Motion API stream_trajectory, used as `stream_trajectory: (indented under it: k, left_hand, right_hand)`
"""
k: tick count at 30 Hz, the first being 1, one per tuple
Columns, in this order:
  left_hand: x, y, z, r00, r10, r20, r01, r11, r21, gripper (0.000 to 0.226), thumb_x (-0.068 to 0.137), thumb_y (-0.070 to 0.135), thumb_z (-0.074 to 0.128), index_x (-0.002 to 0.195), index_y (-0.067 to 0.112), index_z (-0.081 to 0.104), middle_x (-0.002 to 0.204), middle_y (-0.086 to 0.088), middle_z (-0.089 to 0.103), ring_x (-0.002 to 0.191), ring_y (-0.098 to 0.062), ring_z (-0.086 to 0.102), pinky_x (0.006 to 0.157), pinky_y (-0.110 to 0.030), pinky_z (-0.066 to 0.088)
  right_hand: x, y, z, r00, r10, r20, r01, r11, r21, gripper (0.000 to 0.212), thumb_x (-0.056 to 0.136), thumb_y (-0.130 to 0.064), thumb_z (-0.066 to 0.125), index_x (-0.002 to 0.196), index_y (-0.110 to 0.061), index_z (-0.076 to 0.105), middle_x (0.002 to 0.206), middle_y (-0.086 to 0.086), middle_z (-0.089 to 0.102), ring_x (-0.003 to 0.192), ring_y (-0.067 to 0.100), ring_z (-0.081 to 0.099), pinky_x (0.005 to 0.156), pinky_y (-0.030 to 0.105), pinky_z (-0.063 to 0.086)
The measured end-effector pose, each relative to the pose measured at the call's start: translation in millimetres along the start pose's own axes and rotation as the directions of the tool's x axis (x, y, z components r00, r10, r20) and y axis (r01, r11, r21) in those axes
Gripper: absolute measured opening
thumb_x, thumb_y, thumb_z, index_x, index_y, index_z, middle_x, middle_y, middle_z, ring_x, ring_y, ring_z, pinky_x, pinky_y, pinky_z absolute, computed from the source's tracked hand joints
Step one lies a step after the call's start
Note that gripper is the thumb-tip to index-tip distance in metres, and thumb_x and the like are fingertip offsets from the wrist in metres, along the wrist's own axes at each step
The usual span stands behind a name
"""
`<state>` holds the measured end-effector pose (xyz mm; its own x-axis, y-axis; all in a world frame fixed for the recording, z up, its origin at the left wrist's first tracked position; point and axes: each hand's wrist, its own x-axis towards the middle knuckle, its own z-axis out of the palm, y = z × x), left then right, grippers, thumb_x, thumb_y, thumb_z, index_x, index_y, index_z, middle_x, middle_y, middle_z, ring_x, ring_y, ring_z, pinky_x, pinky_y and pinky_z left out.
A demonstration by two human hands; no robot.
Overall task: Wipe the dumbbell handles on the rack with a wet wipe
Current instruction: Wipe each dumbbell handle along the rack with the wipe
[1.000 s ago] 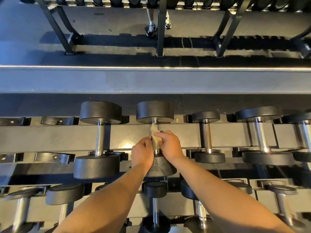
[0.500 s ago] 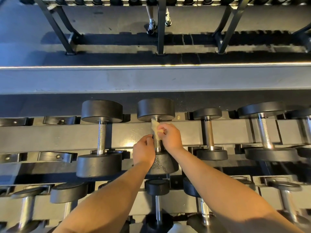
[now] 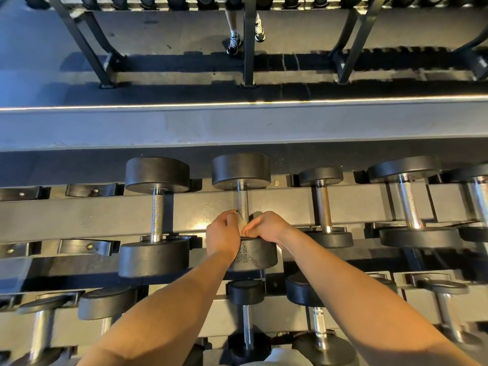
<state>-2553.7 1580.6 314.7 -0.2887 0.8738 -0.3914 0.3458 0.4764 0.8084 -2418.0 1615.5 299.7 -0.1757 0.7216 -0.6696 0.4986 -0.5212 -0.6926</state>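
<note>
right hand [image 3: 266,226] pinches wet wipe [image 3: 240,222] lower down handle [image 3: 242,202] (left hand [image 3: 223,235] too).

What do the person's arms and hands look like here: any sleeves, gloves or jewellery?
The left forearm and right forearm are bare to the frame's bottom edge, no sleeves in view. The left hand and right hand are ungloved. No watch or bracelet shows on either wrist, and no ring on the visible fingers.
</note>
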Motion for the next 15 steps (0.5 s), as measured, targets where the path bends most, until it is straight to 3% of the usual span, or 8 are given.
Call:
stream_trajectory:
  k: [2,5,9,12,15]
  left_hand:
    - [0,1,-1,1.000,-0.010,0.000,0.010,1.000,-0.007,0.028,0.105,0.025,0.040,0.093,0.033,0.064,0.086,0.012,0.065,0.083,-0.004,0.060,0.065,-0.019,0.041]
    - [0,2,-1,1.000,-0.009,0.004,0.009,1.000,0.001,0.033,0.105,0.026,0.040,0.084,0.038,0.062,0.087,0.007,0.070,0.084,-0.008,0.064,0.066,-0.020,0.042]
    - [1,1,-1,1.000,-0.017,0.015,0.017,1.000,-0.009,0.033,0.105,0.025,0.040,0.088,0.034,0.066,0.087,0.004,0.071,0.084,-0.010,0.066,0.072,-0.024,0.048]
    - [1,1,0,1.000,-0.007,0.010,0.007,1.000,0.004,0.034,0.105,0.024,0.040,0.086,0.030,0.068,0.086,0.002,0.071,0.082,-0.012,0.066,0.073,-0.028,0.051]
    - [2,1,0,1.000,-0.003,-0.004,0.004,1.000,0.027,0.034,0.105,0.023,0.040,0.089,0.029,0.069,0.086,0.002,0.071,0.081,-0.012,0.065,0.073,-0.029,0.052]
  right_hand:
    - [0,3,-2,0.999,0.013,-0.043,-0.013,1.000,0.012,0.013,0.087,-0.010,0.076,0.099,-0.011,0.079,0.098,-0.001,0.074,0.091,0.007,0.063,0.076,0.013,0.046]
    - [3,4,-9,0.985,0.017,-0.174,0.005,0.992,0.123,0.012,0.088,-0.007,0.073,0.098,-0.011,0.077,0.104,-0.002,0.071,0.095,0.009,0.063,0.089,0.022,0.049]
    - [13,-21,-12,0.954,-0.054,-0.295,0.146,0.943,0.299,0.024,0.092,-0.008,0.069,0.113,-0.017,0.071,0.111,-0.001,0.064,0.100,0.011,0.059,0.072,0.014,0.044]
    - [22,-27,-1,0.934,-0.051,-0.354,0.167,0.937,0.307,0.019,0.091,-0.011,0.069,0.109,-0.017,0.071,0.106,-0.003,0.065,0.102,0.015,0.060,0.079,0.019,0.045]
    - [14,-10,9,0.953,-0.030,-0.300,0.096,0.974,0.205,0.014,0.094,-0.010,0.063,0.094,-0.020,0.073,0.099,-0.004,0.069,0.100,0.015,0.063,0.090,0.029,0.051]
